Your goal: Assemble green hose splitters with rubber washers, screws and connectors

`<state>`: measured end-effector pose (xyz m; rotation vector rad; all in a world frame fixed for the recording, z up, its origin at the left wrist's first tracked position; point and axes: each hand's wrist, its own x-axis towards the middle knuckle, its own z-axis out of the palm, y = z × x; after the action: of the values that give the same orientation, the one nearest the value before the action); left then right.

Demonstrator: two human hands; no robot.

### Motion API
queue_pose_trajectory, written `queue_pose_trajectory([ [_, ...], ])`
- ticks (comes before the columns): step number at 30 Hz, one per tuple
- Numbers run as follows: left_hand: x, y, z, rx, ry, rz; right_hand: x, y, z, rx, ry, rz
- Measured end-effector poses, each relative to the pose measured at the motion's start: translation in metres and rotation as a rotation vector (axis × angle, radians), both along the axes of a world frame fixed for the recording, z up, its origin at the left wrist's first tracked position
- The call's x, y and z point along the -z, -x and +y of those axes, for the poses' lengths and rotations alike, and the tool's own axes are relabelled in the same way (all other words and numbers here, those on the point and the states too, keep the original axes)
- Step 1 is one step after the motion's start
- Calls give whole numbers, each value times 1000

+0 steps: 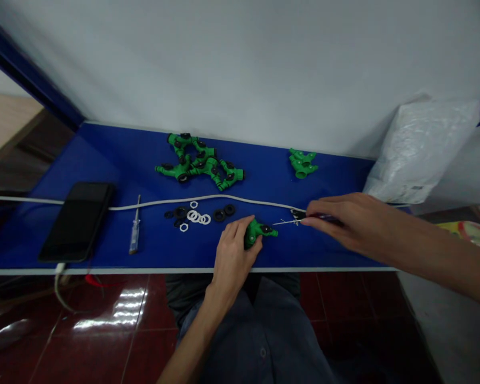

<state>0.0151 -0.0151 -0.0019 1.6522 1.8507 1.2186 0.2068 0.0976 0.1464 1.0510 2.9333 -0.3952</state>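
My left hand (234, 253) is closed around a green Y-shaped hose splitter (256, 232) with a black valve knob, at the front edge of the blue table. To its right, my right hand (340, 217) grips a screwdriver (287, 222) by its dark handle. The thin metal shaft points left at the splitter, its tip just short of it. Under the shaft lie small black and white parts (296, 214), too small to make out. Left of my left hand are black rings (219, 215) and white rings (193, 216).
Several assembled green splitters (202, 162) lie at the back, another green splitter body (302, 162) right of them. A white cable (176, 201) crosses the blue table (264, 178). On the left are a clear-handled screwdriver (135, 232) and a phone (78, 221); a plastic bag (424, 149) stands right.
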Motion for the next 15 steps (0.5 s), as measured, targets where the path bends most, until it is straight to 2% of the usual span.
queue_pose_trajectory([
  [2, -1, 2, 0, 3, 11, -17, 27, -28, -5, 61, -47, 65],
  [4, -1, 4, 0, 2, 23, -29, 62, -48, -17, 144, -70, 139],
  [6, -1, 7, 0, 6, 37, -23, 95, -56, -31, 202, -136, 184],
  [8, 0, 10, 0, 25, 54, -8, 118, -54, -43, 264, -241, 201],
  [11, 1, 13, -1, 52, 68, -9, 128, -46, -52, 334, -302, 205],
  [15, 1, 16, -2, 40, 118, 1, 122, -48, -56, 400, -325, 273],
])
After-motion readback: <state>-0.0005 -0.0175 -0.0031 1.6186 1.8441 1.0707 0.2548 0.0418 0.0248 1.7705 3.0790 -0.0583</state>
